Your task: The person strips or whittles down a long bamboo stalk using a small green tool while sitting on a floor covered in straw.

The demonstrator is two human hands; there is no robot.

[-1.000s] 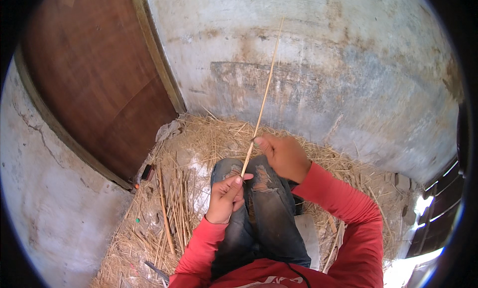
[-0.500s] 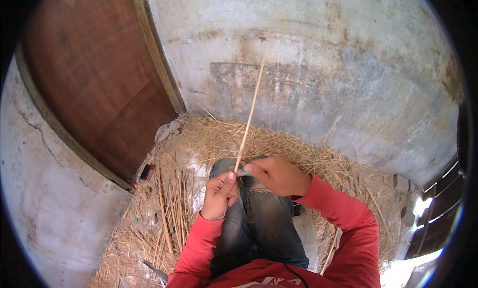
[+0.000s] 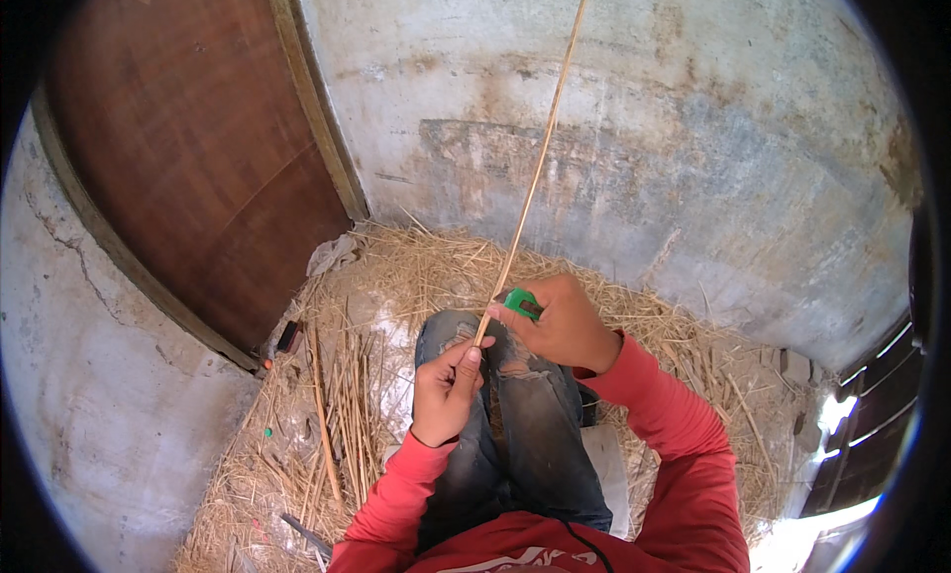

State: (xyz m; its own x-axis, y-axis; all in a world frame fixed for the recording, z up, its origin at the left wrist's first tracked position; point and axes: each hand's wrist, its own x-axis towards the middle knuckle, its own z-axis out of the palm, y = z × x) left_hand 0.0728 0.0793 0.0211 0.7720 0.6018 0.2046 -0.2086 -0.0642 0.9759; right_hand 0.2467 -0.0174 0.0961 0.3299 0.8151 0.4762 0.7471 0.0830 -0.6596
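Observation:
A long, thin bamboo stick (image 3: 543, 157) slants up and away in front of me, its far end against the wall in view. My left hand (image 3: 448, 385) pinches its near end between thumb and fingers, just above my knees. Close beside it, my right hand (image 3: 563, 325) is closed around a small green tool (image 3: 522, 303) with a dark gap in its body. The thumb and the front of this tool meet the stick a little beyond my left fingers. Its working edge is too small to make out.
Straw-like shavings (image 3: 436, 261) cover the floor along the wall (image 3: 693, 177). Left of my legs lies a bundle of thin sticks (image 3: 347, 415). A brown door panel (image 3: 188, 157) stands at the left, with a small dark object (image 3: 289, 336) near its foot.
My right hand has turned and moved slightly up along the stick, bringing the green tool into view. The stick leans more to the right, and my left hand has shifted slightly right.

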